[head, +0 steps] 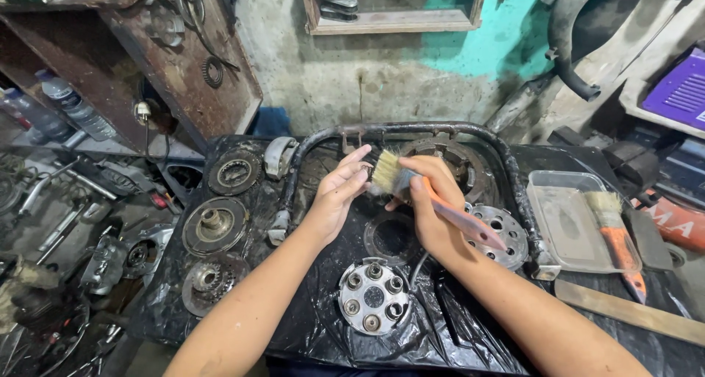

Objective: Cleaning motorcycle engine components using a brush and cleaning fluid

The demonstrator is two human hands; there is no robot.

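Two bare forearms enter from the near edge, over a surface [308, 333] draped in black plastic sheet. Nearest, between the arms: round silver clutch plate [373, 296] with raised bosses, lying flat on the sheet. Left of it, a column of three greasy discs: toothed gear hub [208, 281] nearest, larger clutch hub [214, 225] beyond, dark ring-shaped part [233, 172] farthest.

Mid-distance: left hand [339, 187] is cupped around a small part, mostly hidden by the fingers; cannot tell what it is. Right hand [433, 200] is clamped on the pink handle of a paintbrush [411, 189], pale bristles pointing left and touching the thing in the left hand. Hands are close together, almost meeting. Under them, a dark ring [391, 236] on the sheet. Just right of the right hand, a perforated silver disc [503, 234].

Right side: shallow grey tray [562, 226], a second brush with orange handle [615, 234] lying across its right edge. Wooden strip [631, 312] near right.

Farther: bent black metal tube frame [411, 129] arching behind the hands, then stained concrete wall with teal paint patch [499, 42] and a wall shelf [393, 20].
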